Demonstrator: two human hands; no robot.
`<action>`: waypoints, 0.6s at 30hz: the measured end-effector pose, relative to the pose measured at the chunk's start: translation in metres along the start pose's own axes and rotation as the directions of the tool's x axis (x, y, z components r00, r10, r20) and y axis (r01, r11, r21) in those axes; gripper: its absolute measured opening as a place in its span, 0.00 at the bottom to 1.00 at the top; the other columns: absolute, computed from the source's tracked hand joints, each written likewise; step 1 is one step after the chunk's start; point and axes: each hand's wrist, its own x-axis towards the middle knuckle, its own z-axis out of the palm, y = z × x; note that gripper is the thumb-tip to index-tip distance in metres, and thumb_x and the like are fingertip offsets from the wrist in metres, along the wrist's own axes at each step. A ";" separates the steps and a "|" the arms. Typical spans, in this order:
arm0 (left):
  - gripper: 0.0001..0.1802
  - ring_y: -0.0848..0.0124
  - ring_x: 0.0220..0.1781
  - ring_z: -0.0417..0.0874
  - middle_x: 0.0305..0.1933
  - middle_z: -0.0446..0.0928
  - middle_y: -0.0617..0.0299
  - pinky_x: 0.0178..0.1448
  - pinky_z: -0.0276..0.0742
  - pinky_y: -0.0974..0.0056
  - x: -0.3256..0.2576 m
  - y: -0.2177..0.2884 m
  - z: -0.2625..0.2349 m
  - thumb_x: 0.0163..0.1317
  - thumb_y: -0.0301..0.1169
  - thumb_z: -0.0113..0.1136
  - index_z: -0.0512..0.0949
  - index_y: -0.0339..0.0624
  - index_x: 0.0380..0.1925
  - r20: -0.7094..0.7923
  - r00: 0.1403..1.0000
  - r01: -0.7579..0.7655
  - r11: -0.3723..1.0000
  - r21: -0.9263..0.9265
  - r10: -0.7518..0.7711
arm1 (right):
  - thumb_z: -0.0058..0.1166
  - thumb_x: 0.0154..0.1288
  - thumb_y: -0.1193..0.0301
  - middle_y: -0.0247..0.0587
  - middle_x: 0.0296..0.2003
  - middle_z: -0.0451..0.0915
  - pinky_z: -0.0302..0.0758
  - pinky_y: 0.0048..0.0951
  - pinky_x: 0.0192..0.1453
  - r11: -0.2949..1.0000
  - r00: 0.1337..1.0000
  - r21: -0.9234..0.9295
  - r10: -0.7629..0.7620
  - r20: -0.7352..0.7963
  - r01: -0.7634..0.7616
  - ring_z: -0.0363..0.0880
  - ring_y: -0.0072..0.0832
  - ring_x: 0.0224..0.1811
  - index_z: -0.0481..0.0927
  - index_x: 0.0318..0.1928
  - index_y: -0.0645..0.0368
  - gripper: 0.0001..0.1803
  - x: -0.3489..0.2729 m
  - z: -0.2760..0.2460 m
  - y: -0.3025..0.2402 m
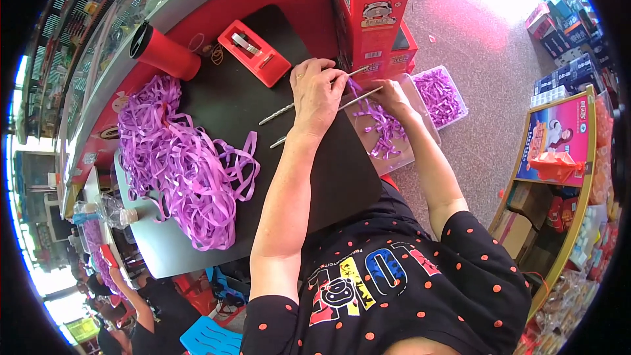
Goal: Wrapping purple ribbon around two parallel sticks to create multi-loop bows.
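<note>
Over the right edge of the dark table (335, 177), my left hand (317, 95) is closed, fingers pinched by a thin metal stick (276, 114) that passes under it. A second slim metal stick (360, 97) lies roughly parallel and reaches the fingertips of my right hand (396, 100), which look closed on its end. Purple ribbon (355, 85) runs between my hands; its exact hold is hidden by the fingers. Below my right hand, a clear plastic tray (402, 158) holds loose purple ribbon pieces (383, 133). A large tangled heap of purple ribbon (190, 171) covers the table's left side.
Behind the tray is a clear container (463, 113) full of short purple pieces. A red tape dispenser (255, 52), a red tumbler (164, 52) and a tall red carton (374, 16) stand at the back. A display shelf (559, 138) is at right; other people work at lower left.
</note>
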 end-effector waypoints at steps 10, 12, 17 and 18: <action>0.09 0.61 0.56 0.71 0.46 0.78 0.62 0.63 0.60 0.57 0.002 0.003 -0.002 0.56 0.35 0.62 0.85 0.44 0.31 0.060 0.998 0.025 1.000 0.002 -0.025 | 0.58 0.57 0.69 0.38 0.36 0.82 0.73 0.30 0.52 0.979 0.945 -0.052 -0.205 -0.255 0.198 0.80 0.31 0.43 0.82 0.38 0.59 0.09 -0.034 0.041 0.102; 0.09 0.61 0.56 0.71 0.46 0.78 0.62 0.63 0.60 0.57 0.001 0.001 -0.003 0.56 0.35 0.62 0.85 0.44 0.31 0.061 0.998 0.027 1.000 0.004 -0.027 | 0.58 0.59 0.69 0.37 0.36 0.82 0.73 0.28 0.51 0.974 0.951 0.138 -0.135 -0.278 0.179 0.80 0.29 0.42 0.82 0.38 0.60 0.09 -0.040 0.037 0.084; 0.09 0.61 0.56 0.71 0.46 0.78 0.62 0.63 0.60 0.57 0.001 0.003 -0.002 0.56 0.35 0.62 0.85 0.44 0.32 0.067 0.997 0.025 1.000 0.003 -0.025 | 0.54 0.65 0.71 0.32 0.34 0.80 0.71 0.17 0.41 0.487 0.950 0.871 0.298 -0.094 -0.067 0.75 0.15 0.33 0.80 0.41 0.62 0.08 -0.037 0.025 0.078; 0.08 0.61 0.55 0.72 0.44 0.78 0.63 0.62 0.61 0.57 0.002 0.003 -0.001 0.55 0.34 0.63 0.85 0.44 0.30 0.039 0.999 0.010 1.000 -0.001 -0.010 | 0.54 0.65 0.71 0.32 0.34 0.80 0.71 0.17 0.41 0.487 0.949 0.871 0.301 -0.099 -0.063 0.75 0.15 0.33 0.80 0.41 0.62 0.08 -0.036 0.026 0.084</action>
